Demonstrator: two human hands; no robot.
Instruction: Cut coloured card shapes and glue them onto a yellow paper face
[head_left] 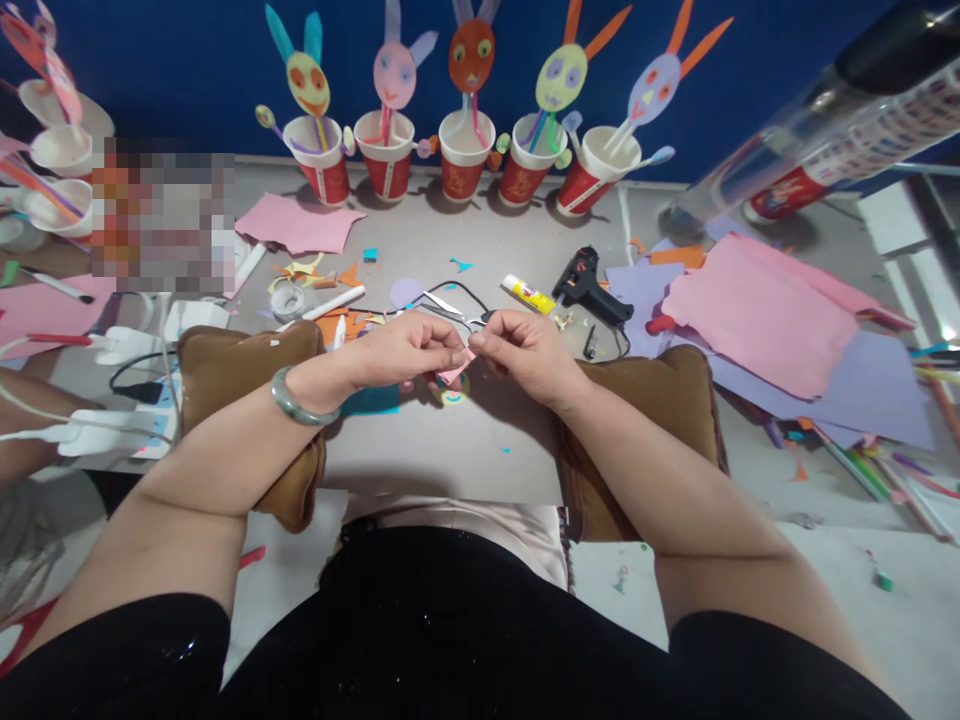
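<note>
A small piece of pink paper [455,372] is pinched between the fingertips of both hands above the table's near half. My left hand [420,348], with a bangle [300,398] on its wrist, grips the paper from one side. My right hand [523,355] pinches its other end. Partly hidden below the paper is a small yellow paper piece with a drawn smile [453,396]. A blue-green paper sheet [373,401] lies under my left hand. Just beyond the hands are scissors [444,303], a yellow glue stick [529,294] and a black glue gun [592,288].
Several red-and-white paper cups [466,165] with paper rabbit heads line the back. Brown cushions [251,375] lie under both forearms. Pink paper [765,310] and purple paper [885,400] are piled right. At left are a power strip [161,420], plugs, and another person's arm [30,425].
</note>
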